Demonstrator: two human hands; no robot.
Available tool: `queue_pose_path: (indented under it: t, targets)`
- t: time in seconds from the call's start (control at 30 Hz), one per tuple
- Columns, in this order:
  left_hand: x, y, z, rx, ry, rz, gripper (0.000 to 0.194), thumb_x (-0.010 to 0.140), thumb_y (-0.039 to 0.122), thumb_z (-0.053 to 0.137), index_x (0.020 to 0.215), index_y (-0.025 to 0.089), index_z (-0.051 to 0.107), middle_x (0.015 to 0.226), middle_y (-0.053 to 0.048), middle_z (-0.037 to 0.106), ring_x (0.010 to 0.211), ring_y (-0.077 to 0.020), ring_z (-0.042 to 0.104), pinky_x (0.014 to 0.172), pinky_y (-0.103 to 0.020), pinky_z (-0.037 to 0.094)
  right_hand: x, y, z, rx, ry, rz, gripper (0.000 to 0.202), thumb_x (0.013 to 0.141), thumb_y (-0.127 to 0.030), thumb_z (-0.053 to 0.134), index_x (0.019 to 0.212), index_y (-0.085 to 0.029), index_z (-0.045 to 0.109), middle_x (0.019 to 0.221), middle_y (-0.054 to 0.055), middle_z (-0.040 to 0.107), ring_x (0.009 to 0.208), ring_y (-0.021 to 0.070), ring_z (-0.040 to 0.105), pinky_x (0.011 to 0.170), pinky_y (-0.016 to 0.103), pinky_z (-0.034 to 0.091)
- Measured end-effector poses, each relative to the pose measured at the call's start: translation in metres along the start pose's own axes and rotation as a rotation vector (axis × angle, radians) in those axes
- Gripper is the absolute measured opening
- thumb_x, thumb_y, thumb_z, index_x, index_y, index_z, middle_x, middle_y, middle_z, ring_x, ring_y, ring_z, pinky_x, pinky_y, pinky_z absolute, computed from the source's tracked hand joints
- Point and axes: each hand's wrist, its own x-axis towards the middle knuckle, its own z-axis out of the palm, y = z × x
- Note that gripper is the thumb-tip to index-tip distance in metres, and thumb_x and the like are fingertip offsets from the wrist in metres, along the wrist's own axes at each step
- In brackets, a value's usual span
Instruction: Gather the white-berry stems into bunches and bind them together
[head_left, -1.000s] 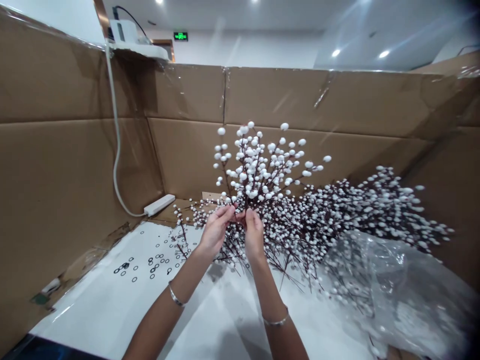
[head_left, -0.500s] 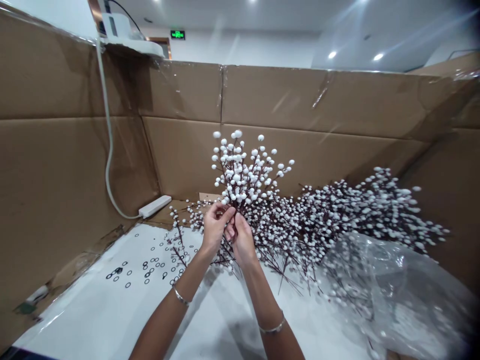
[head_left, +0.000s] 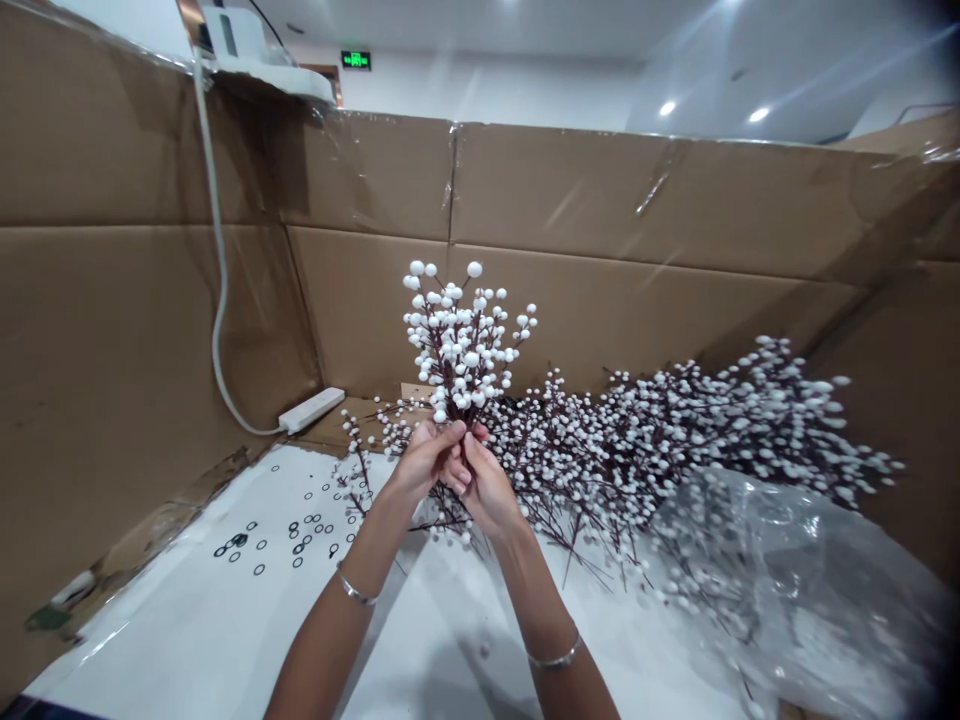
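Observation:
A bunch of white berry stems [head_left: 466, 345] stands upright in front of me, its brown stalks gathered at the bottom. My left hand [head_left: 429, 458] pinches the stalks from the left, thumb and fingers closed. From the right, my right hand [head_left: 480, 480] closes on the same stalks just beneath, its fingers touching those of the left. The lower stalk ends are hidden by my hands. Behind and to the right lies a large pile of similar berry stems [head_left: 637, 430]. Small black rings [head_left: 300, 540] are scattered on the white sheet [head_left: 180, 620] at the left.
Cardboard walls [head_left: 570, 200] surround the work surface. A white power strip [head_left: 311, 410] with a cable [head_left: 217, 280] sits in the back left corner. Crumpled clear plastic [head_left: 810, 570] covers some stems at the right. One loose berry [head_left: 484, 650] lies near the front.
The bunch has become narrower and more upright, its top shifting left. Both hands remain at the stalks, with the fingers slightly rearranged. The view has shifted a little.

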Motion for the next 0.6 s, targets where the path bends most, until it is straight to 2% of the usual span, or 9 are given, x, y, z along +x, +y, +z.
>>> queue_pose_path:
  t: [0.1,0.23,0.37,0.43,0.5,0.53,0.6]
  targets:
    - [-0.004,0.003,0.007,-0.019,0.056,0.050,0.048,0.060,0.047,0.081,0.081,0.012,0.057,0.056,-0.001,0.064,0.032,-0.0150,0.055,0.028,-0.024,0.045,-0.005,-0.005,0.003,0.019,-0.053,0.040,0.023,0.086,-0.034,0.060,0.079,-0.013,0.052,0.059,-0.004,0.039,0.048,0.0025,0.032,0.044,0.014,0.029]
    - [-0.011,0.008,0.017,-0.021,0.067,0.134,0.048,0.058,0.044,0.083,0.082,0.012,0.057,0.074,-0.008,0.071,0.057,-0.0178,0.068,0.050,-0.024,0.055,-0.010,-0.010,0.006,0.003,-0.157,0.090,0.025,0.090,-0.032,0.053,0.073,-0.015,0.046,0.055,-0.004,0.035,0.048,0.0046,0.034,0.047,0.015,0.030]
    - [-0.016,0.008,0.014,0.078,0.073,0.175,0.058,0.064,0.046,0.080,0.104,0.015,0.051,0.096,-0.013,0.072,0.075,-0.0203,0.070,0.064,-0.028,0.055,-0.016,-0.014,0.007,-0.036,-0.148,0.102,0.026,0.091,-0.031,0.051,0.071,-0.015,0.044,0.053,-0.004,0.033,0.045,0.0051,0.030,0.044,0.016,0.026]
    - [-0.022,0.007,0.000,0.218,0.079,0.225,0.060,0.072,0.049,0.073,0.114,0.017,0.045,0.104,-0.012,0.070,0.088,-0.0203,0.069,0.077,-0.031,0.053,-0.022,-0.022,0.004,-0.043,-0.111,0.082,0.025,0.091,-0.030,0.051,0.072,-0.016,0.044,0.054,-0.004,0.033,0.046,0.0050,0.029,0.044,0.016,0.026]
    - [-0.032,0.004,-0.023,0.480,0.058,0.223,0.051,0.083,0.052,0.059,0.118,0.018,0.044,0.111,-0.012,0.067,0.101,-0.0214,0.065,0.089,-0.035,0.048,-0.031,-0.034,-0.002,-0.046,-0.079,0.046,0.024,0.092,-0.029,0.050,0.073,-0.016,0.044,0.056,-0.004,0.033,0.047,0.0052,0.029,0.046,0.016,0.028]
    - [-0.039,0.001,-0.036,0.661,0.035,0.185,0.045,0.086,0.052,0.053,0.115,0.017,0.047,0.113,-0.012,0.066,0.104,-0.0226,0.063,0.092,-0.037,0.046,-0.036,-0.040,-0.006,-0.046,-0.061,0.022,0.024,0.092,-0.029,0.049,0.073,-0.016,0.043,0.056,-0.004,0.032,0.047,0.0054,0.029,0.048,0.016,0.030]
    - [-0.054,-0.009,-0.062,1.069,-0.077,0.057,0.041,0.084,0.048,0.055,0.112,0.018,0.056,0.119,-0.011,0.062,0.112,-0.0263,0.057,0.096,-0.038,0.042,-0.045,-0.054,-0.013,-0.057,-0.014,-0.026,0.025,0.093,-0.030,0.048,0.073,-0.017,0.043,0.056,-0.005,0.031,0.048,0.0061,0.030,0.052,0.018,0.035]
